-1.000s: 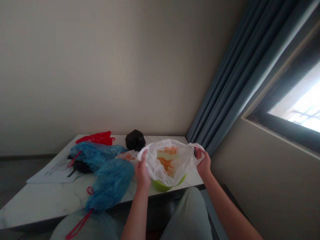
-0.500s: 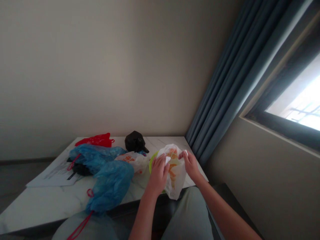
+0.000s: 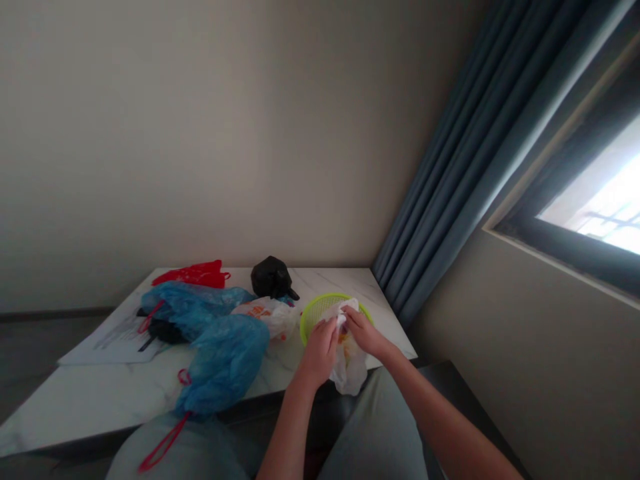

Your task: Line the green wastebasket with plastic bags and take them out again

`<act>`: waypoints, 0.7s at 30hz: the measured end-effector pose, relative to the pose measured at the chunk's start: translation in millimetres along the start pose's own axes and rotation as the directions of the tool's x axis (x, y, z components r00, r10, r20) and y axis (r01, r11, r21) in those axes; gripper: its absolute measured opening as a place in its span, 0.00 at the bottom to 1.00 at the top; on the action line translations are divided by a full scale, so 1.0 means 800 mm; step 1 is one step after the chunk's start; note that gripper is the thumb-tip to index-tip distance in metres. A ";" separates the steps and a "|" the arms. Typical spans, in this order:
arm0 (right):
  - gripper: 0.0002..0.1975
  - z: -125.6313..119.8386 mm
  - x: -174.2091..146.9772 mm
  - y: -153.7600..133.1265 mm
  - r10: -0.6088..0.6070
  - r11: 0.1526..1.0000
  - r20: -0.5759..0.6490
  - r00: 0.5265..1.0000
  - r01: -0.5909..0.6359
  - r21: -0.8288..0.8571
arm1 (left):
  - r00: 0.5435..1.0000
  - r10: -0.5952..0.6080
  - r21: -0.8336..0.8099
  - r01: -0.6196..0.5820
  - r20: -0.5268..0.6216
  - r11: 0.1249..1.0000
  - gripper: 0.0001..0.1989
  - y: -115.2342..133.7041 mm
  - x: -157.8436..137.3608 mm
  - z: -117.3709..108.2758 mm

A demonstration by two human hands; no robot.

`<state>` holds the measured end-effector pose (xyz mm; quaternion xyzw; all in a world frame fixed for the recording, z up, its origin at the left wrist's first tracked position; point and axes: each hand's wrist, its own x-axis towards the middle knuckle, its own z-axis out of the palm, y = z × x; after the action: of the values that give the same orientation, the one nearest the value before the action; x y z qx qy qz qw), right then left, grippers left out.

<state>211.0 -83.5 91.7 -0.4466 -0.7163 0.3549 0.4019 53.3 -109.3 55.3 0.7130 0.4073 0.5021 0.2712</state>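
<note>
Between my hands is a thin white plastic bag (image 3: 347, 373) with orange print, its top bunched together and its body hanging over the table's front edge. My left hand (image 3: 321, 347) pinches the bunched top from the left. From the right, my right hand (image 3: 364, 331) closes on the same gathered part, the two hands nearly touching. Behind them a yellow-green mesh basket (image 3: 313, 312) stands on the table, partly covered by the bag and my hands.
Left of the basket lie another white bag (image 3: 273, 317), a knotted black bag (image 3: 271, 277), blue bags with red drawstrings (image 3: 227, 360) and a red bag (image 3: 195, 274). A printed sheet (image 3: 110, 343) lies on the marble-look table (image 3: 75, 410). A curtain (image 3: 440, 180) hangs at right.
My hands have come together, the right one moving left. The white bag's spread mouth is now gathered and narrower, and more of the basket shows.
</note>
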 end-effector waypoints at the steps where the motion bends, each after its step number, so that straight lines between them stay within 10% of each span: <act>1: 0.10 -0.001 -0.001 0.000 -0.007 1.000 0.014 1.000 0.008 -0.028 | 1.000 -0.025 -0.009 0.025 0.005 1.000 0.16 0.001 0.000 -0.001; 13: 0.07 -0.005 -0.017 -0.020 -0.133 0.958 0.263 0.956 0.192 -0.211 | 0.988 -0.157 -0.075 0.156 -0.001 0.985 0.06 0.010 0.003 0.001; 21: 0.15 -0.007 -0.030 -0.023 -0.108 0.958 0.186 0.977 0.152 -0.245 | 0.952 -0.306 -0.271 0.300 0.022 0.914 0.11 0.012 0.007 -0.002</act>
<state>216.2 -111.6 103.8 -0.4148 -0.8160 0.2683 0.3003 55.5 -109.6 66.6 0.5922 0.4429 0.5124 0.4366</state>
